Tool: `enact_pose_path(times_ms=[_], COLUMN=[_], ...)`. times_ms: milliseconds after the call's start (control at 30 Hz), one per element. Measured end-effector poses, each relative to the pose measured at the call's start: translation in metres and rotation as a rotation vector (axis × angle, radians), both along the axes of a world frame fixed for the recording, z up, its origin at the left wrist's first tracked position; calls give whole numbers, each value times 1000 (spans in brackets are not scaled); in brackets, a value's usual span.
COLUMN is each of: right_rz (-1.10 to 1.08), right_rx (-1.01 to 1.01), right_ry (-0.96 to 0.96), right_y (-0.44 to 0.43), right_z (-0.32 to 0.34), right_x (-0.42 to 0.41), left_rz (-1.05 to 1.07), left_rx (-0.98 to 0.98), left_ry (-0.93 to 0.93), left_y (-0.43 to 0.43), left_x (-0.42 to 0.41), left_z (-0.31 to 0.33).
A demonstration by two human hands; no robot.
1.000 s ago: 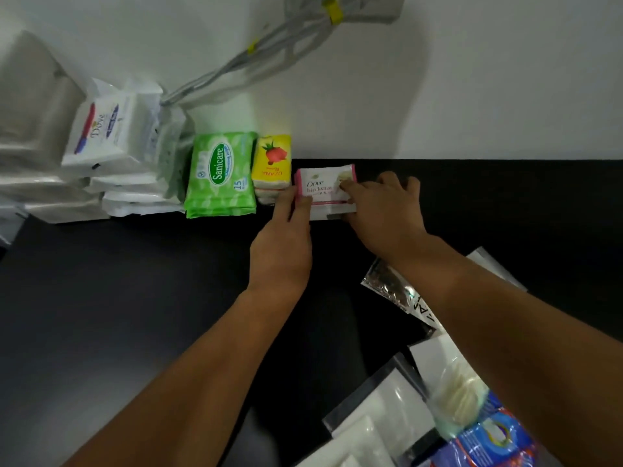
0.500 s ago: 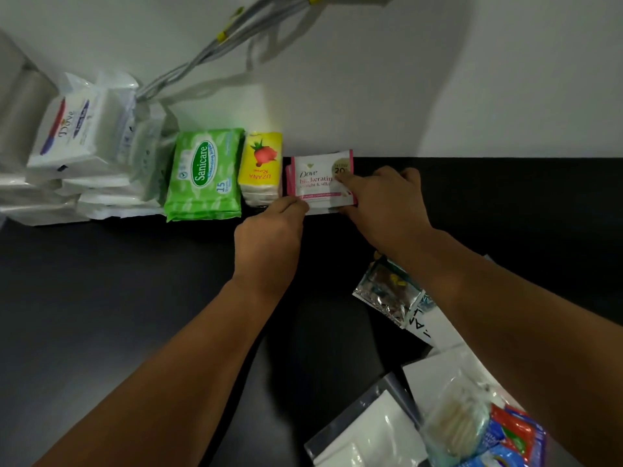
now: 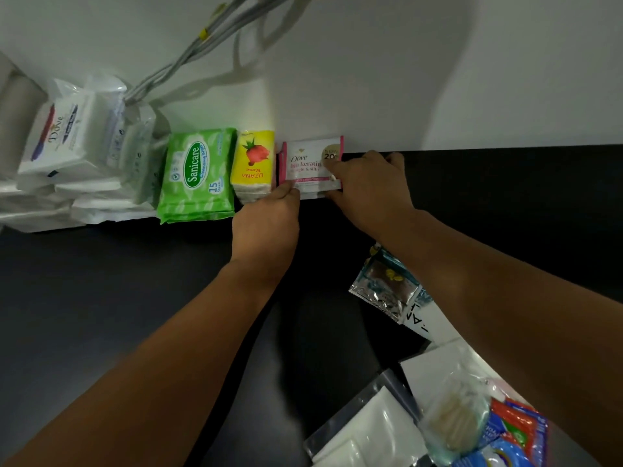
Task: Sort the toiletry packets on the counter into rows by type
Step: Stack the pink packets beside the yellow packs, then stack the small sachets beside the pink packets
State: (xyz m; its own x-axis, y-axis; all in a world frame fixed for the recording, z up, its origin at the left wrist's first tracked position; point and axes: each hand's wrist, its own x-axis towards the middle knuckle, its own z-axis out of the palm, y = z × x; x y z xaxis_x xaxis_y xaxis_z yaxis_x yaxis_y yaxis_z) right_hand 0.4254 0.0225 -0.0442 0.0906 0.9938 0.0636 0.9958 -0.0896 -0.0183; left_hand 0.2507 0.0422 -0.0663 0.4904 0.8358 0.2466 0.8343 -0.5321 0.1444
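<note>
Now both hands meet at the back of the black tabletop, against the white wall. My left hand pinches the lower left corner of a pink-edged Dove sachet stack, and my right hand has its fingers closed on the right edge. It stands just beside the yellow rose packet, next to the green wipes pack. I judge the step is squaring it: press both edges evenly, keep the sachets aligned, then let go gently.
</note>
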Motion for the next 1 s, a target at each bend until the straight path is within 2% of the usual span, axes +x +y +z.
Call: enact_pose_path(times_ms=[167, 333, 433, 533, 733, 867, 1000], right_rz=[5, -1, -35, -87, -167, -139, -140], right_rx=[-95, 37, 48, -53, -240, -236, -232], right_ry=[27, 189, 329, 411, 364, 296, 319], right_y=[-2, -36, -70, -102, -152, -172, -183], right_z=[10, 32, 38, 40, 35, 26, 24], right_x=[0, 14, 31, 39, 46, 41, 39], left_rz=[-17, -98, -119, -108, -12, 29, 66], left_rx=[5, -38, -206, -337, -414, -398, -500], left_ry=[1, -246, -386, -434, -327, -245, -258], left_y=[-6, -36, -66, -98, -134, -145, -153], left_x=[0, 0, 4, 14, 47, 58, 56], left_z=[5, 26, 31, 29, 21, 24, 30])
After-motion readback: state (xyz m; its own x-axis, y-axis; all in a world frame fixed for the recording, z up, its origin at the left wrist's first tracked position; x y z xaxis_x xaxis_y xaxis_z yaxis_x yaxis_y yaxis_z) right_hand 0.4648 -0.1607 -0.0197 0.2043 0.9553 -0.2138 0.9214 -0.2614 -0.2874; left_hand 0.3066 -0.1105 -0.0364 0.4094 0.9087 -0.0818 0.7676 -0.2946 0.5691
